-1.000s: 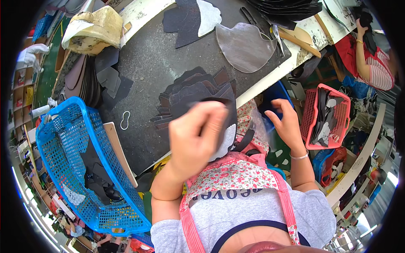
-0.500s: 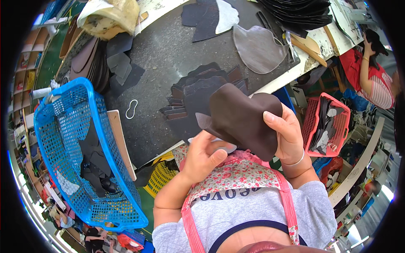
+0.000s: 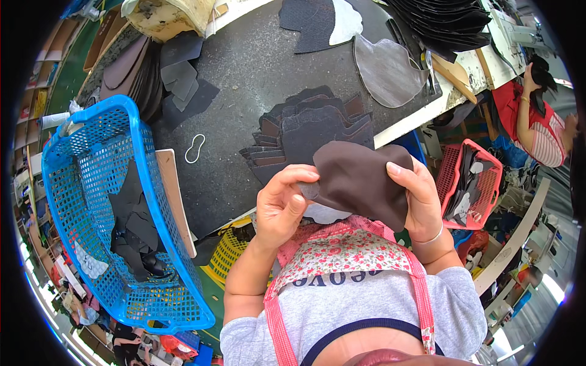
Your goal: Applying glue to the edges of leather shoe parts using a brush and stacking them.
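A dark brown leather piece [image 3: 360,183] with a curved outline is held up in front of my apron. My right hand [image 3: 421,204] grips its right side, thumb on top and fingers underneath. At its left end, my left hand [image 3: 278,204] has the turned-up grey corner between thumb and fingertips. Below the leather, a pale piece [image 3: 326,213] shows partly; the rest of it is hidden. Just beyond my hands, a fanned stack of dark cut pieces [image 3: 323,125] lies on the black work surface [image 3: 226,122].
On the left stands a blue plastic basket [image 3: 137,122] with dark scraps inside. A red basket [image 3: 448,171] of cut pieces is at the right. A white loop [image 3: 195,149] and a grey leather piece [image 3: 390,73] lie on the table. A co-worker [image 3: 534,122] is at far right.
My left hand has risen to the leather's left corner and closed on it. The leather has shifted slightly down and lies flatter. The view has shifted slightly.
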`<act>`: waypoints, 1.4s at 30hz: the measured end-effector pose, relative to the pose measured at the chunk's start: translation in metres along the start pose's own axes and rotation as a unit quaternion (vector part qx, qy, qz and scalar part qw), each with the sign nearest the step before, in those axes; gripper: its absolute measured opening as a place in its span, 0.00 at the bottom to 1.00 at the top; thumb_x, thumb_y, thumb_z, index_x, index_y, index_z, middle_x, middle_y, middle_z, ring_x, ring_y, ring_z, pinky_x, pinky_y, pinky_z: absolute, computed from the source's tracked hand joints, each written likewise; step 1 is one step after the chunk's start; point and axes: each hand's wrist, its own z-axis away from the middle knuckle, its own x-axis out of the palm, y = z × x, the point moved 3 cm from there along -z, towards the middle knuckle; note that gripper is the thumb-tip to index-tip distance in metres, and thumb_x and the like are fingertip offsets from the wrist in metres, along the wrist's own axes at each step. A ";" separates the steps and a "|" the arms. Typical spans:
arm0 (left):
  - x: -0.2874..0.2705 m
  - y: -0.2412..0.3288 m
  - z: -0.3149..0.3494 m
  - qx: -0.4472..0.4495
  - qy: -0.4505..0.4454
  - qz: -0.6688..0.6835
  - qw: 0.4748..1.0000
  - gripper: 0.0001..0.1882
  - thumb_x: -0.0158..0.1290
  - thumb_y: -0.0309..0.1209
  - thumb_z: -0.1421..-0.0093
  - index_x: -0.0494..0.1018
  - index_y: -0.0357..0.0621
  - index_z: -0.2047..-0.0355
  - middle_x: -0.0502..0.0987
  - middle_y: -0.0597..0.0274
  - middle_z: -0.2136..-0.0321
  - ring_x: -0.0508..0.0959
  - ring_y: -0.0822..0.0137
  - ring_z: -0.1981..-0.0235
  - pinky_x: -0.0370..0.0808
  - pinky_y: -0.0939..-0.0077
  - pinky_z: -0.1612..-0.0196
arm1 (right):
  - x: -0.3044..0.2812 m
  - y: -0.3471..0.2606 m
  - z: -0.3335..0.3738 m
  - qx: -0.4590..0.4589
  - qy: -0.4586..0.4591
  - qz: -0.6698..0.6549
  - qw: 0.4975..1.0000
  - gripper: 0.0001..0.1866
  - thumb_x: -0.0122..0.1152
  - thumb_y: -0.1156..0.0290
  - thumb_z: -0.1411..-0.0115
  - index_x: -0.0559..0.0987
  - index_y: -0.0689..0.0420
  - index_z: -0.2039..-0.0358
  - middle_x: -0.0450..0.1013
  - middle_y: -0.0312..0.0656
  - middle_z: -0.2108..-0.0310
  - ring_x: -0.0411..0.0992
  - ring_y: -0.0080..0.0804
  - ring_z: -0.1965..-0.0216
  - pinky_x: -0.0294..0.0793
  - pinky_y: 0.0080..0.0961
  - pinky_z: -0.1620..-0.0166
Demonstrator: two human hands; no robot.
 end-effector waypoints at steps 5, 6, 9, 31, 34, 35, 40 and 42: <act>-0.005 0.003 -0.004 0.076 -0.005 -0.171 0.982 0.09 0.50 0.30 0.33 0.68 0.35 0.58 0.72 0.51 0.55 0.74 0.63 0.51 0.70 0.67 0.46 | -0.001 0.000 0.004 -0.018 0.012 0.007 1.000 0.09 0.55 0.72 0.36 0.73 0.62 0.58 0.76 0.44 0.60 0.76 0.29 0.60 0.77 0.28 0.54; 0.002 0.005 -0.005 0.045 0.041 -0.018 0.998 0.07 0.46 0.29 0.32 0.65 0.37 0.61 0.74 0.48 0.56 0.76 0.60 0.51 0.74 0.64 0.48 | -0.005 -0.002 0.004 -0.051 0.011 0.000 0.999 0.09 0.55 0.72 0.36 0.73 0.61 0.57 0.76 0.44 0.59 0.76 0.30 0.59 0.77 0.29 0.54; -0.006 0.012 0.001 -0.059 0.056 0.112 0.990 0.07 0.44 0.29 0.31 0.63 0.38 0.59 0.75 0.47 0.57 0.78 0.57 0.53 0.78 0.63 0.51 | -0.002 -0.010 0.003 -0.107 0.015 -0.012 0.994 0.09 0.52 0.72 0.34 0.72 0.61 0.55 0.75 0.45 0.59 0.76 0.32 0.59 0.77 0.31 0.54; 0.005 0.026 0.016 -0.007 0.224 -0.207 0.952 0.11 0.56 0.19 0.40 0.69 0.36 0.58 0.77 0.62 0.64 0.76 0.77 0.62 0.74 0.80 0.57 | 0.001 0.006 -0.022 -0.182 -0.003 0.283 0.942 0.09 0.55 0.74 0.35 0.77 0.66 0.59 0.76 0.35 0.68 0.73 0.17 0.68 0.74 0.16 0.64; -0.003 0.034 0.002 0.032 0.236 -0.262 0.935 0.12 0.57 0.19 0.41 0.69 0.35 0.58 0.77 0.61 0.64 0.77 0.78 0.65 0.75 0.84 0.64 | 0.013 0.001 -0.032 -0.350 0.024 0.426 0.834 0.04 0.62 0.80 0.41 0.76 0.66 0.66 0.72 0.31 0.77 0.65 0.12 0.78 0.63 0.12 0.76; -0.005 0.034 0.000 0.006 0.253 -0.273 0.928 0.13 0.58 0.20 0.42 0.69 0.35 0.57 0.77 0.62 0.67 0.76 0.80 0.70 0.73 0.86 0.69 | 0.009 0.003 -0.033 -0.350 0.024 0.426 0.834 0.04 0.62 0.80 0.41 0.76 0.66 0.66 0.72 0.31 0.77 0.65 0.12 0.78 0.63 0.12 0.76; -0.017 0.031 0.004 -0.036 0.279 -0.370 0.885 0.16 0.61 0.20 0.44 0.70 0.35 0.56 0.75 0.66 0.75 0.72 0.85 0.82 0.66 0.90 0.82 | -0.005 0.016 -0.035 -0.283 0.077 0.531 0.795 0.18 0.66 0.76 0.43 0.66 0.60 0.83 0.61 0.32 0.89 0.57 0.13 0.88 0.53 0.15 0.84; -0.019 0.032 0.005 -0.032 0.280 -0.398 0.873 0.18 0.62 0.20 0.45 0.71 0.36 0.55 0.71 0.70 0.78 0.68 0.87 0.84 0.62 0.91 0.83 | -0.007 0.018 -0.034 -0.293 0.082 0.543 0.783 0.19 0.66 0.76 0.43 0.65 0.60 0.84 0.61 0.32 0.89 0.56 0.14 0.88 0.53 0.16 0.84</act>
